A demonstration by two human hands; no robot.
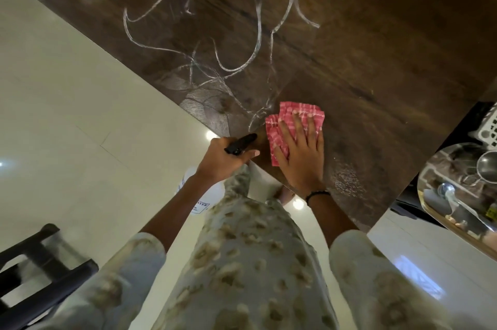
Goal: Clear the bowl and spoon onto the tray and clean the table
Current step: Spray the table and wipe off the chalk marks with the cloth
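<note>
The dark wooden table (349,61) carries white wet streaks across its middle and left part. My right hand (301,157) lies flat, fingers spread, pressing a red checked cloth (290,120) onto the table near its front corner. Just off the table's edge, my left hand (220,163) grips a spray bottle (240,143) by its black trigger head, and the white body hangs below the hand. At the far right a shiny steel tray (421,195) holds a steel bowl (488,165) and a spoon (451,195).
A white slotted basket (489,128) stands behind the tray at the right edge. A dark stool (40,262) is at the lower left on the pale tiled floor (67,87). My patterned clothing fills the bottom of the view.
</note>
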